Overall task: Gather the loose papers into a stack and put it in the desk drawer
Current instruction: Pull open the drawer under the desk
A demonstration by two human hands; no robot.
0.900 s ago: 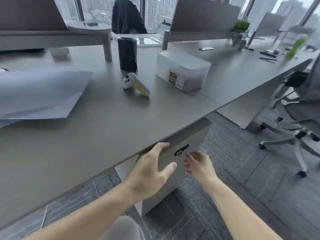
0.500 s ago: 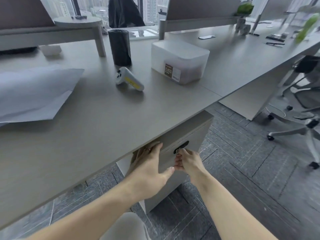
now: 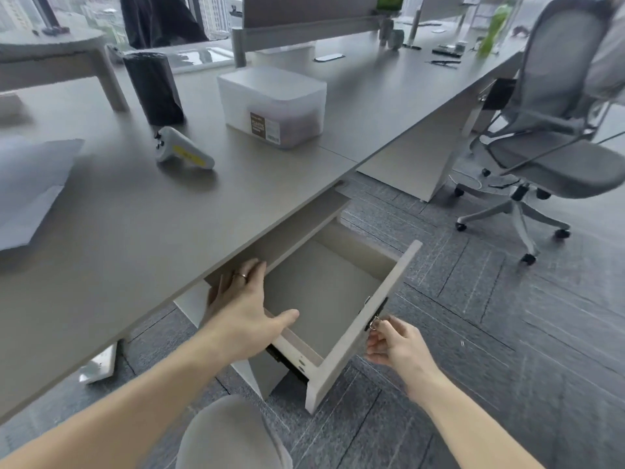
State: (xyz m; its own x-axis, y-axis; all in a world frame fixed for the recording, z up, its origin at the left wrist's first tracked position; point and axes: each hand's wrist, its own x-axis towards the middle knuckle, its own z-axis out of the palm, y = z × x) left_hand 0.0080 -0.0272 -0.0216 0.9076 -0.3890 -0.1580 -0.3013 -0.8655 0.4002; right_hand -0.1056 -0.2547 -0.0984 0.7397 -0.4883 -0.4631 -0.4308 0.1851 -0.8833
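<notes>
The desk drawer (image 3: 378, 299) stands pulled out from under the grey desk (image 3: 142, 231), and its inside is bare. My right hand (image 3: 394, 343) pinches the small metal key in the lock on the drawer front. My left hand (image 3: 243, 302) rests flat on the drawer's left side rail, fingers spread under the desk edge, holding nothing. The white papers (image 3: 30, 184) lie in a loose overlapping pile at the far left of the desk top, partly cut off by the frame edge.
On the desk stand a white controller (image 3: 184, 150), a black cylinder (image 3: 154, 88) and a white plastic box (image 3: 274, 103). A grey office chair (image 3: 554, 140) stands to the right on the carpet. My knee (image 3: 230, 434) is below the drawer.
The drawer was shut and now stands pulled out. My right hand moved back towards me with the drawer front; my left hand stayed at the drawer's left side.
</notes>
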